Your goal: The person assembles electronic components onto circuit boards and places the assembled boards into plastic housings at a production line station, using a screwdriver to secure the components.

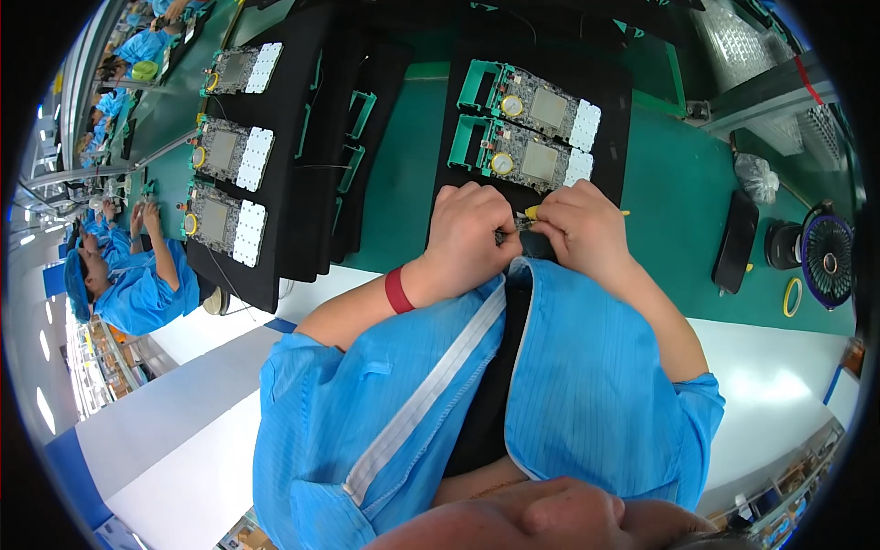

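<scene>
My left hand [469, 227] and my right hand [579, 225] meet close to my chest at the near edge of a black mat [612, 96]. Together they pinch a small dark part [532, 242]. A thin yellow-handled tool [533, 212] sticks out of my right fingers; its tip is hidden between the hands. A red band sits on my left wrist [398, 290]. Just beyond my knuckles lie two grey circuit boards in green frames [527, 151] [536, 99], each with a round gold cell and a white block.
Another black mat [291, 119] to the left carries three similar boards [220, 220]. On the green bench at right lie a black flat device [736, 240], a small round fan [829, 261] and a yellow tape ring [792, 296]. People in blue coats [137, 284] work at far left.
</scene>
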Tool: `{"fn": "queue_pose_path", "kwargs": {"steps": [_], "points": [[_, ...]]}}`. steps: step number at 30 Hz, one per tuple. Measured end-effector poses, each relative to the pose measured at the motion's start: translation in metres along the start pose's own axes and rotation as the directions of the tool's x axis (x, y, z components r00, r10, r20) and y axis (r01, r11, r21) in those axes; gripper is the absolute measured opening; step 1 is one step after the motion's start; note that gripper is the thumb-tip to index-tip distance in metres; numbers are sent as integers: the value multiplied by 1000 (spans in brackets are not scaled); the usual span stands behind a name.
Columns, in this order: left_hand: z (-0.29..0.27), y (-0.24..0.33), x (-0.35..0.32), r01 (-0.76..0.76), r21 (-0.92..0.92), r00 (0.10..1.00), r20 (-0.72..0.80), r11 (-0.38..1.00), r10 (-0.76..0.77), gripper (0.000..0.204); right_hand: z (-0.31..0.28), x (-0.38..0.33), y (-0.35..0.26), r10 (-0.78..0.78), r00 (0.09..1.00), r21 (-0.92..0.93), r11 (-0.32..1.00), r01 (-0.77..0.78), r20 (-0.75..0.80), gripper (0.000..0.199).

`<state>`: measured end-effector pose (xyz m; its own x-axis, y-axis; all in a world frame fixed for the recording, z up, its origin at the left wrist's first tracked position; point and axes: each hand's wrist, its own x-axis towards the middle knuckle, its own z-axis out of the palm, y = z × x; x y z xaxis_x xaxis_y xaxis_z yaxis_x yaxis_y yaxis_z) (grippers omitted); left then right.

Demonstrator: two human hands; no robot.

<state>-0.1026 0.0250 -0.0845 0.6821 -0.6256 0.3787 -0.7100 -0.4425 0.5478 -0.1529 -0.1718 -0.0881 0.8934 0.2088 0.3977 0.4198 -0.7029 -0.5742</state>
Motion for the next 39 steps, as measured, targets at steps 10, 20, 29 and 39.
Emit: {"fn": "queue_pose_path", "kwargs": {"steps": [10,20,29,39], "points": [[-20,-42,37,19,76,980,-200,997,-4,50,-18,19,39,401,916,25,916,-400,-15,14],[-16,-39,27,207,-53,974,105,977,-201,69,-6,34,32,187,978,-139,970,-199,-93,14],[-6,-43,24,143,-44,988,69,989,-140,41,-3,39,32,52,995,-131,989,-62,-80,13],[-42,-68,-46,265,-106,962,94,959,-255,93,-34,-10,66,527,823,-47,836,-547,-210,63]]}}
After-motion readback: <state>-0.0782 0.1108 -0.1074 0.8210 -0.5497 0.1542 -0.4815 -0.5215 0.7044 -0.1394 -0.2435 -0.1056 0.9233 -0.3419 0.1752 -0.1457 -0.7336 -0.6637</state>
